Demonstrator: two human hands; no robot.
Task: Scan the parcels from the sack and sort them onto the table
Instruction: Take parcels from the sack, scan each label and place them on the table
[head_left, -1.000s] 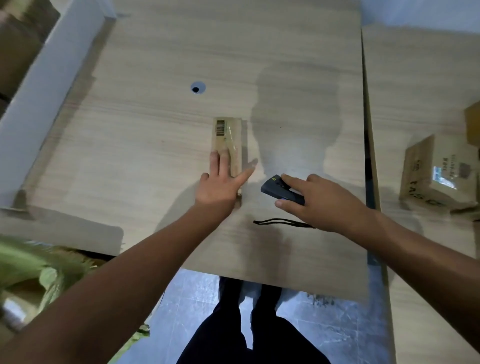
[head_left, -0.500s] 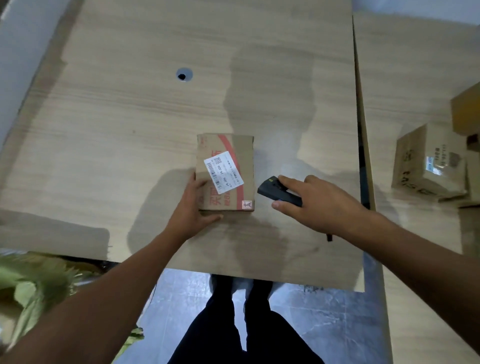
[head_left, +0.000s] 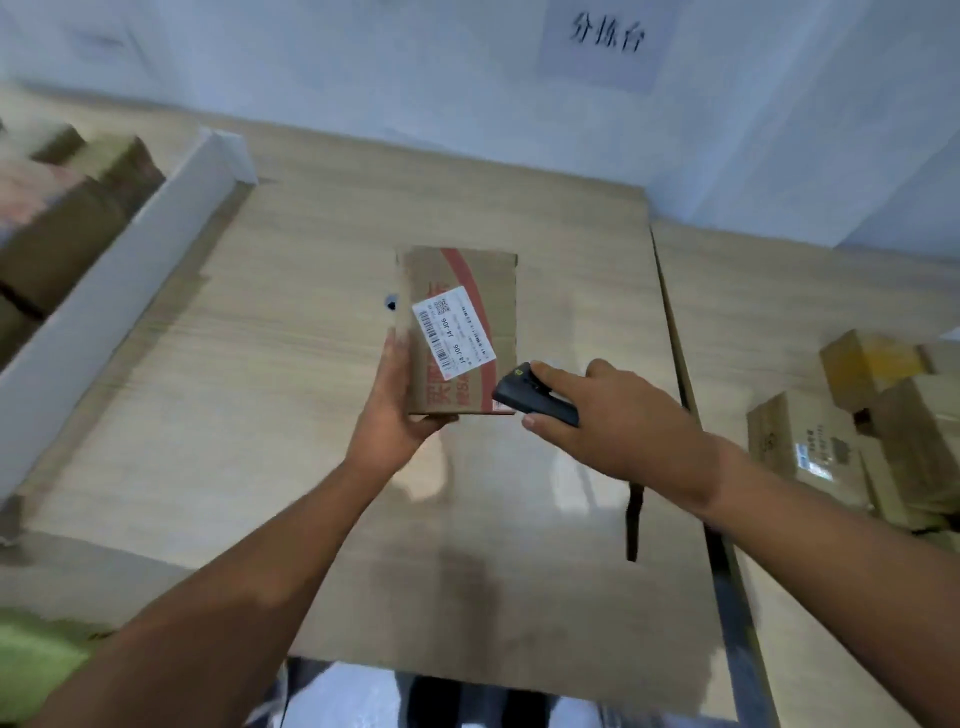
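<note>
A brown cardboard parcel (head_left: 467, 291) with a red stripe and a white barcode label faces up, held above the wooden table (head_left: 270, 395). My left hand (head_left: 395, 415) grips its left side and bottom edge. A black handheld scanner (head_left: 535, 397) sits in my right hand (head_left: 613, 421), its tip right at the parcel's lower right corner. A black wrist strap (head_left: 632, 519) hangs below that hand. The green sack (head_left: 31, 660) shows at the bottom left corner.
Several cardboard boxes (head_left: 852, 431) stand on the adjoining table at the right. A white divider (head_left: 119, 291) borders the left, with more brown parcels (head_left: 57, 218) behind it. A wall with a paper sign (head_left: 605, 36) rises at the back.
The parcel was turned label-up on the table, then lifted off it in my left hand. The scanner came up beside its lower right corner. My head tilted up, showing the wall.
</note>
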